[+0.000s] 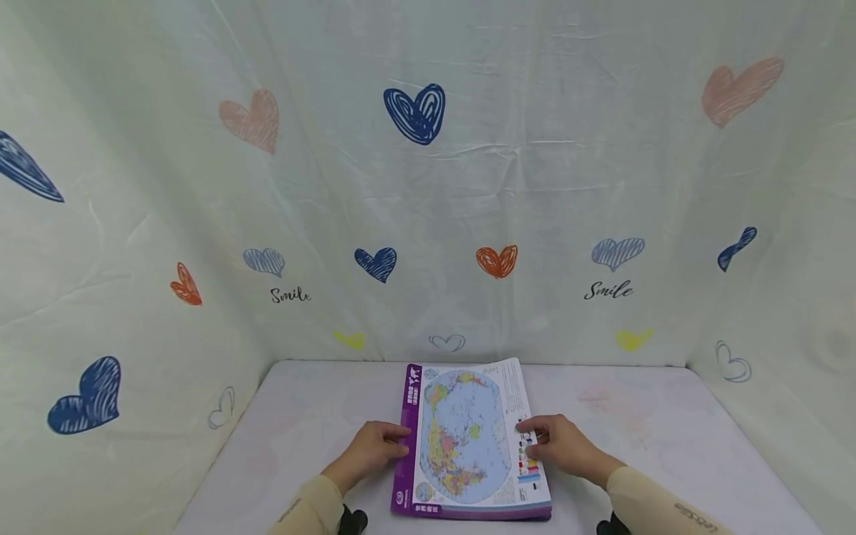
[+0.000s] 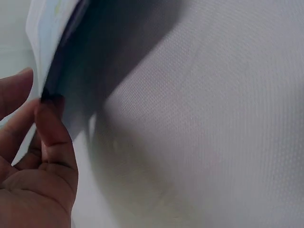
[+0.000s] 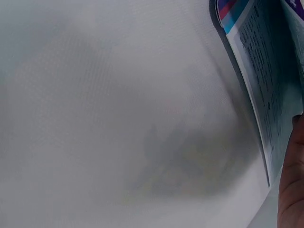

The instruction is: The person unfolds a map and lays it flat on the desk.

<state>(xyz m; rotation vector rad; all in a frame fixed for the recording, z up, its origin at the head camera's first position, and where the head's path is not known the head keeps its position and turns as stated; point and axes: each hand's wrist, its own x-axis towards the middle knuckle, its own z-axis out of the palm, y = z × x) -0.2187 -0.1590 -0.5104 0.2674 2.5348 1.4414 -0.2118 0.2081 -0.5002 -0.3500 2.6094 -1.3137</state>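
A printed world map with a purple border lies on the table in the head view, turned on its side. It has more than one layer, as the edges at its near side show. At its left edge my left hand pinches the purple border between thumb and fingers. My right hand pinches the opposite edge, beside the small flags. The left wrist view shows the held edge raised off the table. Under the right hand, the right wrist view shows a lower sheet with printed text, apart from the upper one.
The white table extends to both sides of the map. Behind it and at both sides hangs a pale curtain printed with hearts and the word "Smile". The far edge of the map comes close to the back curtain.
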